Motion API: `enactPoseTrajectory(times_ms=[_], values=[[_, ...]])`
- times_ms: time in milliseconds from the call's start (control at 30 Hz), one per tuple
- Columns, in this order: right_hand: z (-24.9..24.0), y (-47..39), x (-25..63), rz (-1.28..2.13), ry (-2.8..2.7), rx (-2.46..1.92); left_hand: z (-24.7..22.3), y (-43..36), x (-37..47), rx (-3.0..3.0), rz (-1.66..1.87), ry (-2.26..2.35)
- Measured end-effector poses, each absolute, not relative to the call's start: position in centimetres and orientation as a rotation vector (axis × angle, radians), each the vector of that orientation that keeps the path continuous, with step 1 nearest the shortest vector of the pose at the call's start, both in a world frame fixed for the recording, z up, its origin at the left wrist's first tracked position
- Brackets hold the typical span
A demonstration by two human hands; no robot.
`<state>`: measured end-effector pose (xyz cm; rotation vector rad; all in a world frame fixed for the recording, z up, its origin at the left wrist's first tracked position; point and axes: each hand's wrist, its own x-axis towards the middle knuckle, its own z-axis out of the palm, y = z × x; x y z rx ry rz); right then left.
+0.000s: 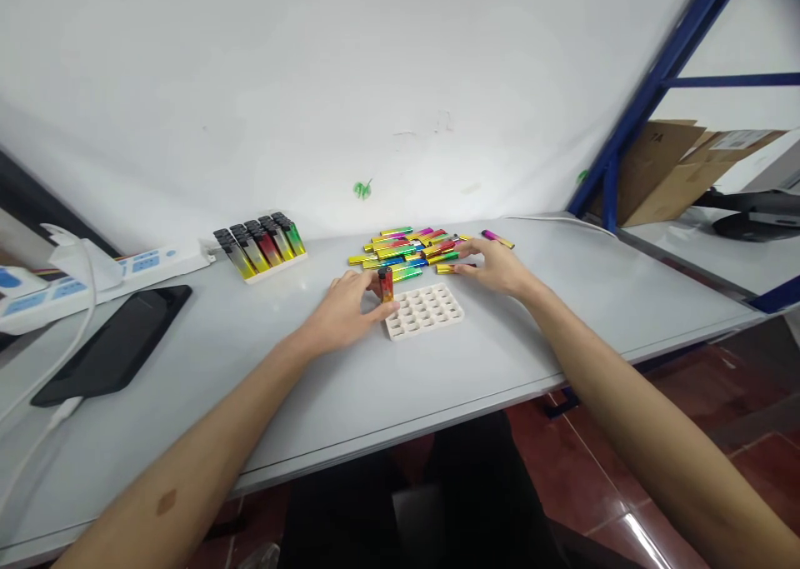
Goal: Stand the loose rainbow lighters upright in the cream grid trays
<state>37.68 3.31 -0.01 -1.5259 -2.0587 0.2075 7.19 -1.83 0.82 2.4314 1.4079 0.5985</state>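
A red and orange lighter point(386, 286) stands upright at the left back corner of a white slotted tray point(425, 312). My left hand point(351, 309) has thumb and fingers closed around that lighter. Just beyond the tray lies a heap of shiny, multicoloured lighters point(400, 251). At its right side, my right hand point(491, 267) reaches in with thumb and index finger apart. Its thumb touches a yellow lighter point(446, 268) lying flat, and its index finger is close to the other lighters in the heap. The right hand's remaining fingers are partly hidden.
A filled tray of upright lighters point(266, 248) stands at the left by the wall. Further left are a black phone point(116, 344) on a cable and a white power strip point(150, 265). One lighter point(497, 239) lies apart at the right. Cardboard boxes point(681, 169) sit behind a blue frame point(656, 86).
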Motion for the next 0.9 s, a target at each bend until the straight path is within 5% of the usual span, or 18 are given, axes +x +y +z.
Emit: enactPoseTrajectory(times_ms=[167, 533, 900], values=[[-0.1, 3.3, 38.2, 0.139, -2.137, -1.707, 0.8, -1.3, 7.1, 2.496, 0.578, 1.425], [1.4, 1.9, 36.7, 0.997, -1.553, -1.15, 1.1, -1.5, 7.1, 2.496, 0.565, 1.469], [0.9, 1.1, 33.9, 1.278, -1.408, -1.184, 1.3, -1.6, 7.1, 2.505, 0.553, 1.488]])
